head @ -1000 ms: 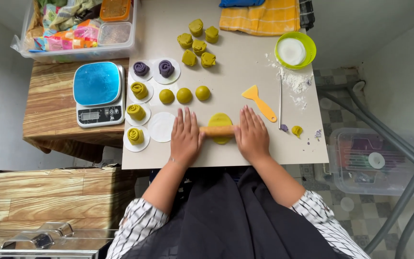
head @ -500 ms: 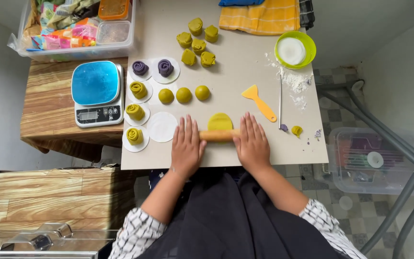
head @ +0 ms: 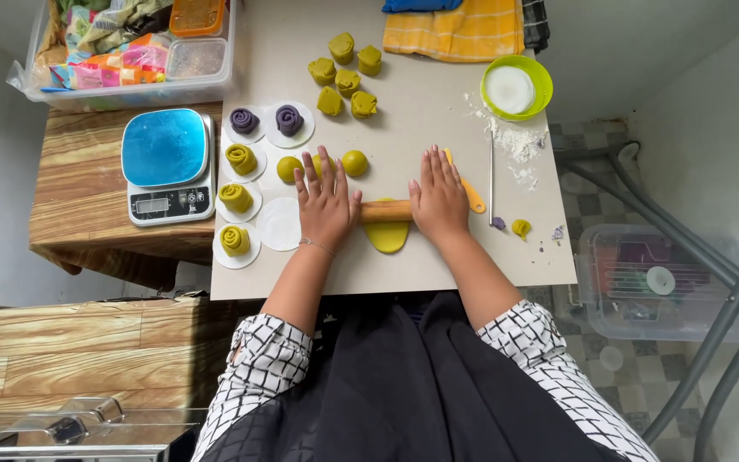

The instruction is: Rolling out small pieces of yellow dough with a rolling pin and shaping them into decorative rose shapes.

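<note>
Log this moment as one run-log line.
left hand: flat on rolling pin | right hand: flat on rolling pin | pin: across yellow-green dough piece | surface: grey table

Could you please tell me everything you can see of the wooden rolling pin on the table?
The rolling pin looks like plain light wood, a slim cylinder lying level, crosswise on the pale table. The left hand and right hand press flat on its ends, hiding them. Its middle rests on a flattened yellow-green dough piece.
</note>
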